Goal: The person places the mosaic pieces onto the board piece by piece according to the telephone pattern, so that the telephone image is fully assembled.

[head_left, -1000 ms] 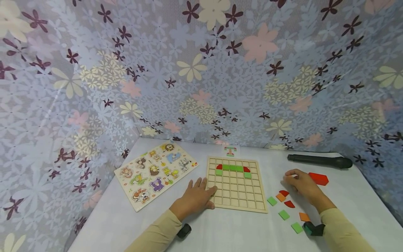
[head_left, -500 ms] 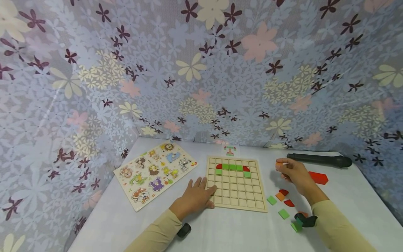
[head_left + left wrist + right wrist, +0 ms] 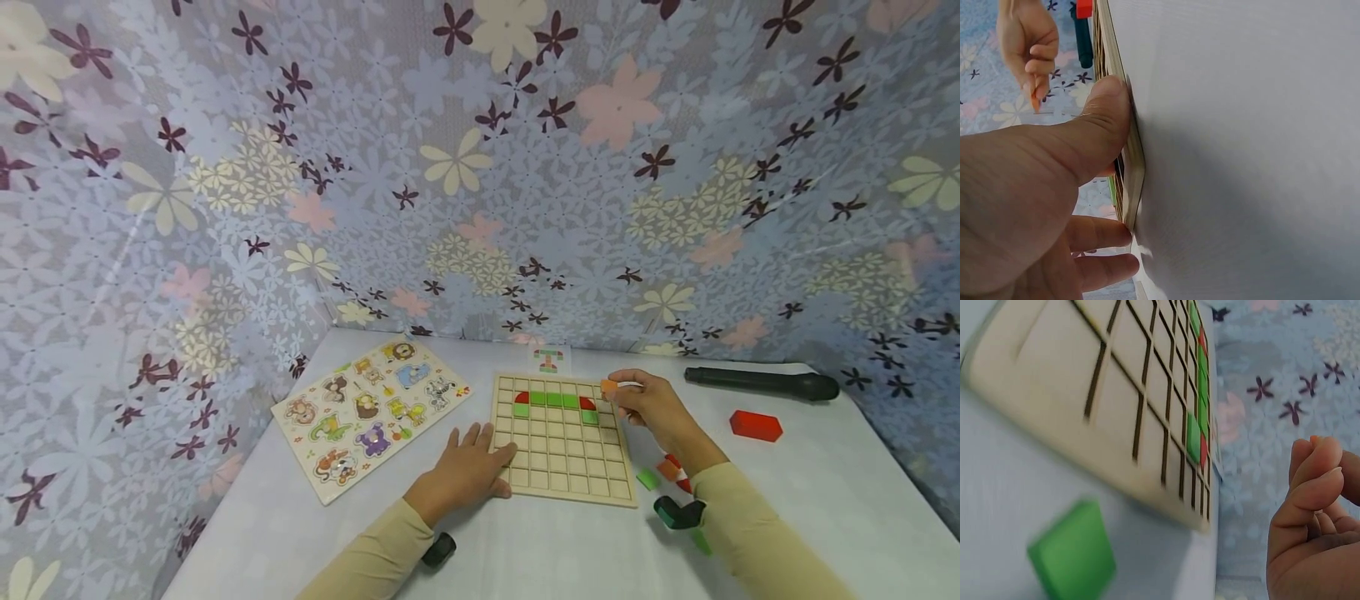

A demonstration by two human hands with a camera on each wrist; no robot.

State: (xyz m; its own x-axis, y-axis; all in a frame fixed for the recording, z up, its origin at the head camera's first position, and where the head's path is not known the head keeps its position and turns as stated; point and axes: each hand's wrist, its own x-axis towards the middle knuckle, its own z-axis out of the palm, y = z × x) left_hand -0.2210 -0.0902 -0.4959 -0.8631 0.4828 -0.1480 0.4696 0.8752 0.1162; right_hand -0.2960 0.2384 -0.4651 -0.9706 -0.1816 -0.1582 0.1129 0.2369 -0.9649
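Note:
My right hand [image 3: 651,408] pinches an orange square tile [image 3: 609,388] between thumb and fingers, above the upper right corner of the wooden grid board [image 3: 558,460]. In the right wrist view only a sliver of that orange tile [image 3: 1314,439] shows at the fingertips. My left hand [image 3: 467,467] rests on the board's left edge with its fingers spread. The left wrist view shows the thumb [image 3: 1109,103] on the board's rim. On the board lies a row of green tiles [image 3: 553,400] with a red quarter-round tile [image 3: 587,403] at each end, and a green tile below each red one.
Right of the board lie loose tiles, among them a green tile [image 3: 647,479] and an orange one [image 3: 668,470], partly behind my wrist. A pattern card [image 3: 549,358] lies behind the board. An animal puzzle [image 3: 367,417], a red block [image 3: 756,426] and a black microphone [image 3: 761,382] lie around.
My right hand has moved left from beside the red block to above the board's corner, carrying the orange tile. The red block is now fully in sight. My left hand has stayed put.

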